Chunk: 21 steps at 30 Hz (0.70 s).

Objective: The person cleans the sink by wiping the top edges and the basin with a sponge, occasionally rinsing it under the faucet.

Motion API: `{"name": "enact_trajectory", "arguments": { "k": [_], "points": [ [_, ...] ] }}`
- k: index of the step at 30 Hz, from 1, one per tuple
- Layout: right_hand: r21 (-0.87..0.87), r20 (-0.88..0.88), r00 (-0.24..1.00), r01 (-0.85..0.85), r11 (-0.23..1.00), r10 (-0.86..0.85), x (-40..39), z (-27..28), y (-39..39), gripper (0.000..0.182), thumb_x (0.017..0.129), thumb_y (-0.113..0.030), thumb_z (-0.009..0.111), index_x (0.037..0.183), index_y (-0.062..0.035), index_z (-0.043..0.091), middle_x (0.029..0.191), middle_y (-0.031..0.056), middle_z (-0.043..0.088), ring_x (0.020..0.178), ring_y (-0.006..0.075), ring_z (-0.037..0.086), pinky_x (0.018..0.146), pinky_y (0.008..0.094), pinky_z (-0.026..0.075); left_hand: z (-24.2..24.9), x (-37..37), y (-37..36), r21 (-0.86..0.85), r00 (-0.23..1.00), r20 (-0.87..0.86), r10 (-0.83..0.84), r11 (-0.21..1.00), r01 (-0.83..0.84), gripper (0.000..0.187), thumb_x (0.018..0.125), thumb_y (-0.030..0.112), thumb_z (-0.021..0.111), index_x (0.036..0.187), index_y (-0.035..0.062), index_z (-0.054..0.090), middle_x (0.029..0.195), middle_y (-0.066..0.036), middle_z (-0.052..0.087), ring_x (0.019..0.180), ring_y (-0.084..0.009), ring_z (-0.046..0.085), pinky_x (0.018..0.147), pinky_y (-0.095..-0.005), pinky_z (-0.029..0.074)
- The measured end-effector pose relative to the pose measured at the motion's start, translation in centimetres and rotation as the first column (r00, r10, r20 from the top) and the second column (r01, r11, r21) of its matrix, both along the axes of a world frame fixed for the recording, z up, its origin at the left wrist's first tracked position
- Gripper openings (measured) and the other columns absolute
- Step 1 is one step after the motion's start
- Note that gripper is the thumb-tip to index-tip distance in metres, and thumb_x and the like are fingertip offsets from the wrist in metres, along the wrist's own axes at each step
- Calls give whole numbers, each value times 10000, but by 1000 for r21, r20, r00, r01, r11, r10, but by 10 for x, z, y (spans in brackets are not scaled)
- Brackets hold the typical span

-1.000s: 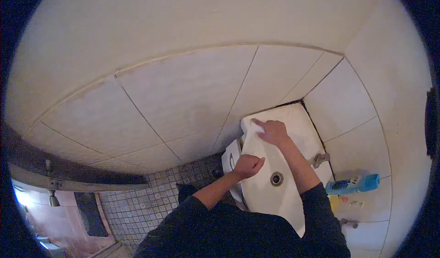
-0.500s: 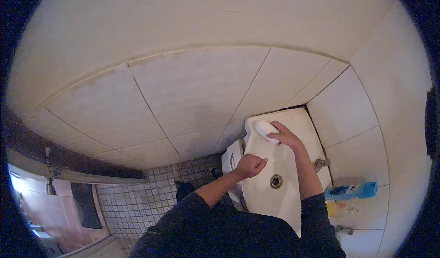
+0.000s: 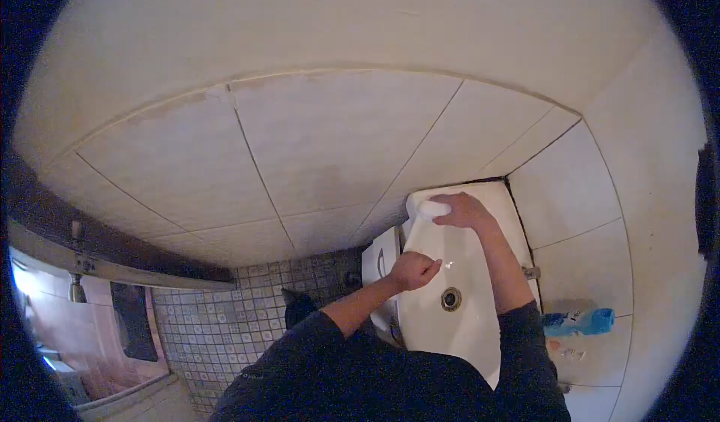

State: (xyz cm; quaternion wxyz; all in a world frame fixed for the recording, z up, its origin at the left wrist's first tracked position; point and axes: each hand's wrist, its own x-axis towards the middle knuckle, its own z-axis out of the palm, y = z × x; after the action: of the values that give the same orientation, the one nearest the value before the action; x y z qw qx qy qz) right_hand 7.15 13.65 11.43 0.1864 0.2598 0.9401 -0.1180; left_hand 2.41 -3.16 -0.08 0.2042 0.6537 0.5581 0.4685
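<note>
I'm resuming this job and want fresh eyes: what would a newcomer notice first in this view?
Probably the right hand, its fingers around a white object at the far end of the white sink. Next, the left hand, closed at the sink's left edge, and the dark round drain in the basin. The bright blue item stands out right of the sink.

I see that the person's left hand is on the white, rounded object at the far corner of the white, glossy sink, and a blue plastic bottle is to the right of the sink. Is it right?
Not quite: the head view shows the right hand on the white, rounded object. The blue plastic bottle is indeed right of the sink.
</note>
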Motion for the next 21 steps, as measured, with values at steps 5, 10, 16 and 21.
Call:
{"name": "enact_trajectory", "arguments": {
  "k": [5,10,16,21],
  "points": [
    [202,-200,977,109,973,-68,-7,-11,-11,565,634,-421,624,1146,-211,505,997,99,596,908,286,565,806,398,440,-1,2,2,29,1000,15,-2,1000,1,499,857,340,380,477,30,474,509,-178,498,491,-373,492,501,-455,391],
    [124,81,997,-17,992,7,-14,6,-15,564,623,-439,629,1138,-240,516,1078,87,562,990,271,529,826,391,435,2,1,-1,5,1000,10,16,1000,-16,494,860,328,384,477,28,474,505,-176,497,499,-367,498,506,-455,392],
    [89,-163,980,131,987,-115,1,-19,-5,580,650,-472,604,1170,-245,487,1092,123,550,1000,301,519,847,395,424,-1,2,0,46,1000,-15,8,999,-7,490,859,319,393,466,36,463,483,-165,486,462,-367,478,477,-454,380],
    [84,-132,946,308,948,-295,8,-23,-7,589,663,-490,595,1180,-229,482,1082,129,556,1012,303,511,866,393,410,0,3,0,10,1000,0,6,1000,-6,486,856,311,399,465,29,463,484,-168,485,461,-365,480,482,-457,386]
  ]
}}
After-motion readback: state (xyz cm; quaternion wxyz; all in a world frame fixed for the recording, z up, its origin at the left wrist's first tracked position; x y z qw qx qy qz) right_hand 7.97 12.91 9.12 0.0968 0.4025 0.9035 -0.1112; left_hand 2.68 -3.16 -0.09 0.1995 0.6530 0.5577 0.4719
